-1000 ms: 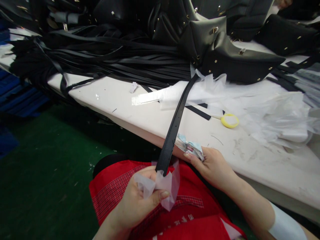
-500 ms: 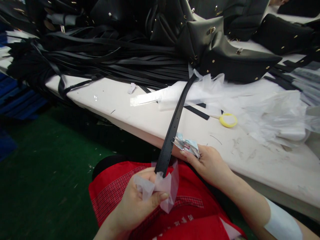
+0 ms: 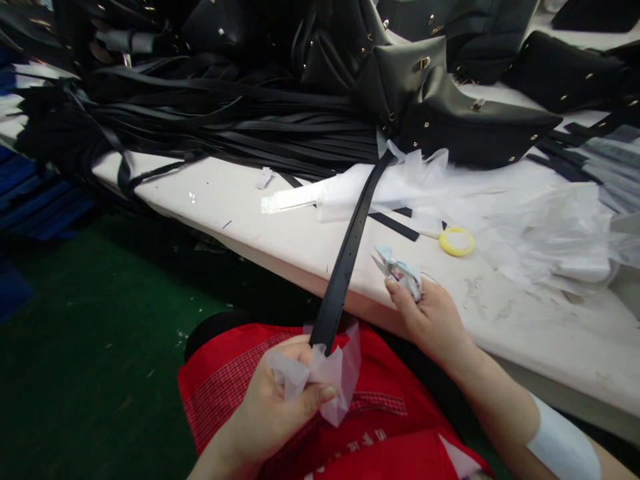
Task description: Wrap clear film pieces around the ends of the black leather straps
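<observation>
My left hand [image 3: 285, 393] is closed round the near end of a black strap [image 3: 347, 257], with a crumpled piece of translucent wrapping [image 3: 333, 383] pinched under the thumb. A row of small holes runs along the strap, which slants up across the table edge to the far wrapping. To the right of the strap, apart from it, my right hand [image 3: 435, 320] grips thread snips [image 3: 381, 262] together with a pale blue and white scrap [image 3: 403, 270]. The snips' pointed blades face up and left; the handle is mostly hidden by the fingers.
Many black straps [image 3: 225, 120] lie heaped along the back of the white table [image 3: 200, 200]. Black bags [image 3: 480, 120] with gold studs stand behind. Translucent sheets [image 3: 540, 227] and a yellow ring [image 3: 457, 242] lie at the right. Blue stacked items [image 3: 40, 193] are at the left.
My right hand has moved right and slightly up with the snips, away from the strap. My left hand and the strap are nearly unmoved.
</observation>
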Available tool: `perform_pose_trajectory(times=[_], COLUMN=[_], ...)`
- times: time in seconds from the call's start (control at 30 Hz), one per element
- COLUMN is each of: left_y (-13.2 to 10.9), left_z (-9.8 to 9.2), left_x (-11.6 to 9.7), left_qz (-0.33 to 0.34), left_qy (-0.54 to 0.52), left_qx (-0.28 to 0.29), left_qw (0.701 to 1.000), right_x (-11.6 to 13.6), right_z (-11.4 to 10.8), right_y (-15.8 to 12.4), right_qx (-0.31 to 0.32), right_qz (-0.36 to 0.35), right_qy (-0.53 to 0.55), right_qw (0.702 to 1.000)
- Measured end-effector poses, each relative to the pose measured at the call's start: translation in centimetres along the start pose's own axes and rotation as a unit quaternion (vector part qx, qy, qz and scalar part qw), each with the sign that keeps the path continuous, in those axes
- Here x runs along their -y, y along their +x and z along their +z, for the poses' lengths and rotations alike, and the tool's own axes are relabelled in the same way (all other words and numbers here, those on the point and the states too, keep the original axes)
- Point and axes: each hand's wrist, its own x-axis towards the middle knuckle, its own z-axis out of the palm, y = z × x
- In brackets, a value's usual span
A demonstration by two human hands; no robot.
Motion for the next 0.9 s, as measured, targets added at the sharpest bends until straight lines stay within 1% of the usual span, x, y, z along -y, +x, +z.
perform_pose_trajectory(times=[0.03, 0.07, 0.2, 0.33, 0.43, 0.53, 0.67, 0.73, 0.83, 0.9], left_y=[0.0, -0.1, -0.1, 0.0, 0.0, 0.1, 0.0, 0.0, -0.1, -0.2], left_z=[0.0, 0.0, 0.1, 0.0, -0.1, -0.1, -0.1, -0.2, -0.3, -0.4], left_x=[0.0, 0.1, 0.0, -0.2, -0.3, -0.2, 0.1, 0.1, 0.0, 0.2], left_qz=[-0.004, -0.008, -0.017, 0.003, 0.035, 0.053, 0.049, 0.049, 0.05, 0.043], left_qy=[-0.004, -0.008, -0.018, 0.001, 0.033, 0.043, 0.05, 0.06, 0.054, 0.033], left_qx=[-0.002, -0.001, 0.012, 0.002, -0.014, -0.017, -0.015, -0.013, -0.009, -0.009], left_qw=[1.0, 1.0, 1.0, 1.0, 0.999, 0.998, 0.997, 0.997, 0.997, 0.999], right_x=[-0.1, -0.2, -0.2, 0.2, 0.5, 0.7, 0.8, 0.7, 0.4, 0.1], right_z=[-0.1, -0.2, -0.4, -0.3, -0.4, -0.7, -1.0, -1.1, -1.1, -1.1], right_y=[0.0, -0.1, -0.5, -0.7, -0.5, -0.1, 0.4, 0.7, 1.2, 1.6], right_qx=[-0.002, 0.011, 0.108, 0.162, 0.19, 0.218, 0.226, 0.242, 0.269, 0.275], right_qz=[-0.003, -0.01, -0.033, -0.02, -0.009, -0.004, 0.003, 0.0, -0.019, -0.034], right_qy=[0.009, 0.015, 0.013, 0.01, -0.007, -0.017, -0.028, -0.035, -0.017, 0.005], right_qw=[1.0, 1.0, 0.994, 0.987, 0.982, 0.976, 0.974, 0.97, 0.963, 0.961])
